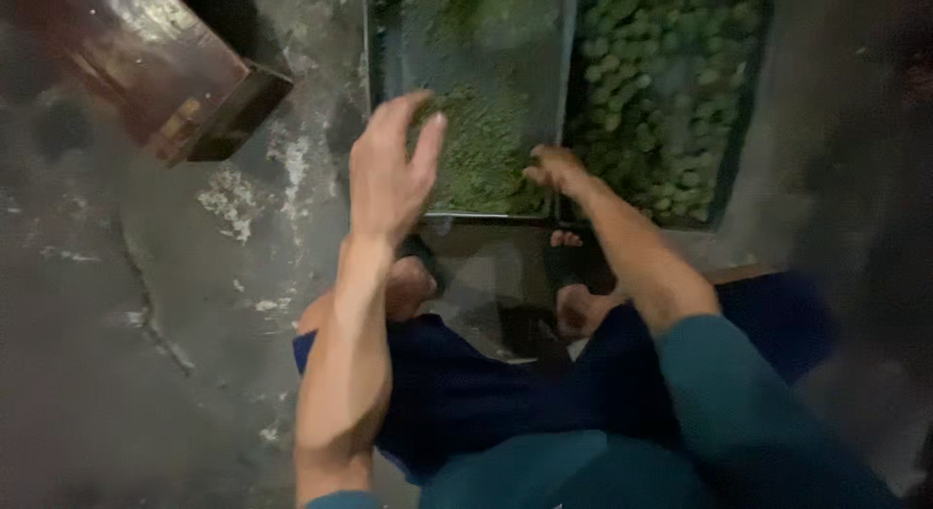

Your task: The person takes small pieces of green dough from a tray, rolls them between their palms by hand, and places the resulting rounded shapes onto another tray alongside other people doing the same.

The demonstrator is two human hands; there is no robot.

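My left hand [389,164] is raised, fingers spread, above the near left corner of a metal tray [544,42] that holds a heap of fine green crumbs [481,149]. It holds nothing. My right hand [557,169] reaches down to the near right edge of the same tray, fingers curled onto the green crumbs. Whether it grips any is unclear because of blur. A second tray [743,130] to the right is full of small round green balls [661,91].
I squat on a rough grey concrete floor [146,353], knees and bare feet [578,310] below the trays. A dark wooden block [165,71] lies at the upper left. The right side is dark and blurred.
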